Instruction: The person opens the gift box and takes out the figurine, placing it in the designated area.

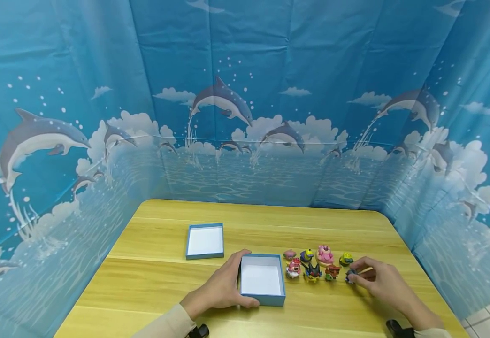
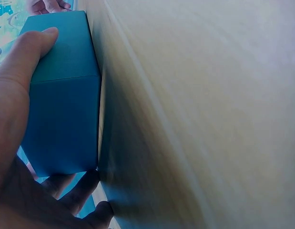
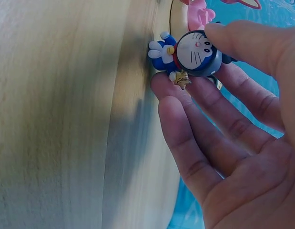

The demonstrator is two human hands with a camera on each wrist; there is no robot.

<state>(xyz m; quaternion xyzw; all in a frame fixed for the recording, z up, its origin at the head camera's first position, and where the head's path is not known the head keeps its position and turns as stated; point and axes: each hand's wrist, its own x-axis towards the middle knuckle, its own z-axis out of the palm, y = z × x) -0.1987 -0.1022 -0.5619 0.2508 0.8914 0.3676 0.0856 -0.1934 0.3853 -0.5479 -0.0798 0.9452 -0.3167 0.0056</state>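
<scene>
My left hand (image 1: 224,284) holds a blue square box (image 1: 266,301) at its left side, thumb along the near wall. The box is open at the top with a bare white inside. In the left wrist view the thumb lies on one blue wall (image 2: 61,124) and the other fingers bend around the box's edge. To the right, my right hand (image 1: 382,280) pinches a small blue-and-white cat figurine (image 3: 195,51) by its head, between thumb and fingers. The figurine carries a gold star and appears close over the table in the right wrist view.
A shallow blue lid (image 1: 205,241), white inside, lies behind and left of the box. Several figurines stand between box and right hand, among them a pink bear (image 1: 324,255), a black-eared one (image 1: 312,272) and a green-yellow one (image 1: 346,258). A dolphin-print curtain (image 1: 245,173) surrounds the table.
</scene>
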